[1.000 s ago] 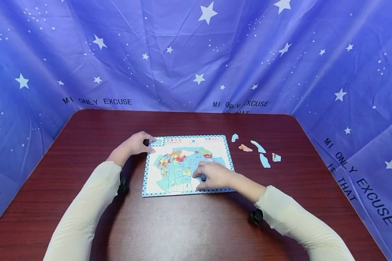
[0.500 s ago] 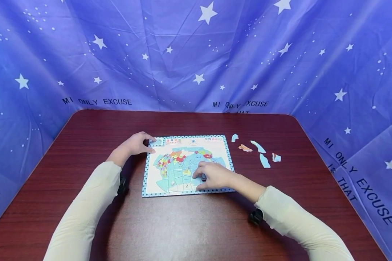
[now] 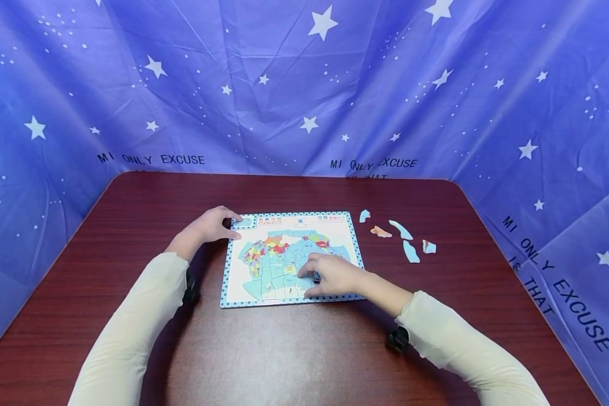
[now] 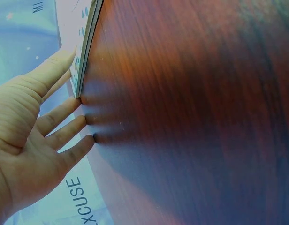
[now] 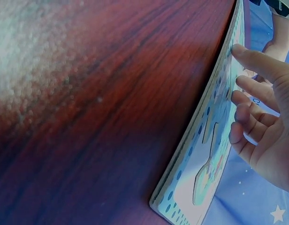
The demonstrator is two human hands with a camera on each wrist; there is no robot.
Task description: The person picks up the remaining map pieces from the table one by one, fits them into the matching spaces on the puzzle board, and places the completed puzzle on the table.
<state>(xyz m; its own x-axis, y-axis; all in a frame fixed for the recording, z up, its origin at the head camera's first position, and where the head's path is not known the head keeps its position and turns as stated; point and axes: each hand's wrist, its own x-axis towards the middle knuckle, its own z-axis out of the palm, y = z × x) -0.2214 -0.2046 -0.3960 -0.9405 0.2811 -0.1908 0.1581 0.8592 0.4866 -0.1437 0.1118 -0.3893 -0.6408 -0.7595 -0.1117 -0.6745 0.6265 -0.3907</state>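
Note:
A world-map puzzle board (image 3: 235, 285) with a blue dotted border lies flat on the table, its blue and many-coloured pieces covering much of the middle. At its far left corner is my left hand (image 3: 211, 224). In the left wrist view that hand's thumb (image 4: 62, 60) rests on the border, while several extended fingertips touch the table by the corner. My right hand (image 3: 335, 275) is over the lower right of the map, thumb and fingers spread apart and slightly bent. Its fingertips (image 5: 234, 131) meet the board's surface in the right wrist view. Part of the map is hidden beneath it.
Several loose puzzle pieces lie right of the board, among them an orange one (image 3: 381, 232), a long pale blue one (image 3: 401, 229) and a red-and-white one (image 3: 428, 246). The dark red table (image 3: 284, 349) ends at a blue star-patterned curtain (image 3: 284, 101).
The hands, board and loose pieces keep their places. Only a very slight downward shift of the whole head view shows.

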